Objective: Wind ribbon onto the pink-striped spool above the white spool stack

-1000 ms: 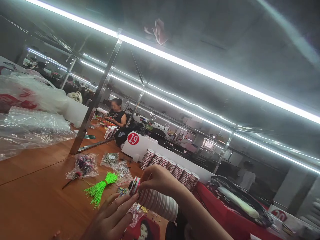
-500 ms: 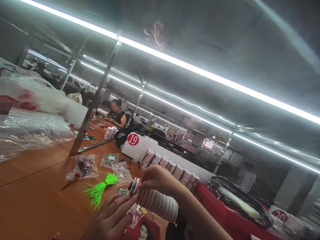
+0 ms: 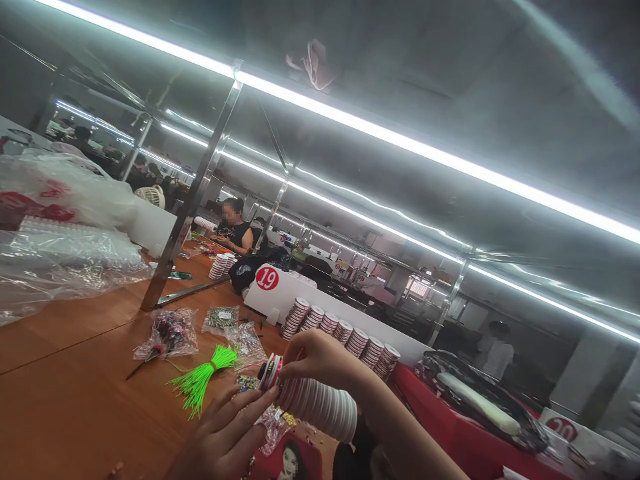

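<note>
My right hand (image 3: 316, 357) is curled round a small round spool (image 3: 270, 372) with red and white rims, pinching it at the top. My left hand (image 3: 225, 433) comes up from below with its fingers stretched toward the spool, the fingertips touching its lower edge. Behind the spool a long stack of white discs (image 3: 320, 408) lies on its side on the wooden table (image 3: 75, 393). A bundle of neon green cords (image 3: 199, 380) lies just left of my hands.
Small clear bags of beads (image 3: 167, 331) lie near the cords. Rows of stacked spools (image 3: 345, 337) stand by a white divider marked 19 (image 3: 267, 278). Large plastic bags (image 3: 60, 247) fill the left. A metal post (image 3: 190, 200) rises from the table. A seated person (image 3: 233, 227) works further back.
</note>
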Action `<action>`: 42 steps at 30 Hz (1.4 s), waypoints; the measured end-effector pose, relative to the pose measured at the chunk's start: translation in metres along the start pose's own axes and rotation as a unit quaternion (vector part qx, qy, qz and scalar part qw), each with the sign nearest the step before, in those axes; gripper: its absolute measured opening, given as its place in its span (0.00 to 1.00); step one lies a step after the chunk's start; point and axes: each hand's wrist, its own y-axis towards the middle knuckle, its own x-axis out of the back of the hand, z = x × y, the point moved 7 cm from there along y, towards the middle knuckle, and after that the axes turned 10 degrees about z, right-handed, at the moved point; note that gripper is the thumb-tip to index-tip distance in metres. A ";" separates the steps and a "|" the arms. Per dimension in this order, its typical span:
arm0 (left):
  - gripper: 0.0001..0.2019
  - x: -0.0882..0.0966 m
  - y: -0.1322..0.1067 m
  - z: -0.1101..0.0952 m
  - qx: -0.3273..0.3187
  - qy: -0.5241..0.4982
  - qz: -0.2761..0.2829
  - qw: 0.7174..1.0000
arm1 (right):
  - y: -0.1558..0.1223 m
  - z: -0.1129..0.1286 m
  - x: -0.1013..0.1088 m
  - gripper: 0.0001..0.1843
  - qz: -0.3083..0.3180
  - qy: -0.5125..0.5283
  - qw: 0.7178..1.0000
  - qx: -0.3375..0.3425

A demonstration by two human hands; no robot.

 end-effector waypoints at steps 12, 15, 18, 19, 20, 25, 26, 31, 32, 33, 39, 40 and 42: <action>0.12 0.004 0.002 0.000 -0.004 0.005 -0.009 1.000 | -0.001 -0.001 0.000 0.04 -0.001 0.009 1.000 0.010; 0.12 0.007 0.004 -0.001 -0.003 0.005 -0.010 1.000 | -0.001 -0.001 0.000 0.05 -0.007 0.004 1.000 0.009; 0.12 0.006 0.005 0.000 -0.002 0.011 0.001 1.000 | 0.001 -0.001 0.000 0.06 -0.008 0.002 1.000 0.010; 0.12 0.004 0.004 0.000 -0.002 0.013 0.011 1.000 | 0.001 -0.002 0.000 0.06 -0.006 0.005 1.000 0.012; 0.12 0.002 0.003 0.000 -0.003 0.012 0.017 1.000 | 0.001 -0.002 0.000 0.05 -0.005 0.009 1.000 0.014; 0.10 -0.002 0.001 0.003 -0.003 0.000 0.025 1.000 | -0.001 -0.003 0.000 0.04 -0.005 0.027 0.999 0.022; 0.10 -0.001 0.001 0.002 -0.004 0.002 0.024 1.000 | -0.002 -0.003 0.000 0.05 -0.007 0.028 0.999 0.023; 0.10 0.003 0.003 0.002 0.002 0.002 0.021 1.000 | -0.003 0.000 0.002 0.04 -0.022 0.024 0.999 0.031; 0.10 0.003 0.003 0.002 0.003 0.003 0.022 1.000 | -0.003 -0.001 0.001 0.04 -0.021 0.026 0.999 0.033; 0.10 0.004 0.004 0.002 0.004 0.003 0.023 1.000 | -0.002 -0.001 0.001 0.03 -0.018 0.029 0.999 0.037; 0.10 0.008 0.007 0.000 -0.002 0.013 0.013 1.000 | -0.003 -0.002 0.000 0.03 -0.018 0.034 0.998 0.041; 0.11 0.007 0.007 0.001 -0.001 0.013 0.014 1.000 | -0.003 -0.001 0.001 0.04 -0.022 0.032 0.998 0.041; 0.11 0.006 0.006 0.003 0.006 0.010 0.013 1.000 | -0.004 -0.001 0.001 0.04 -0.027 0.029 0.998 0.042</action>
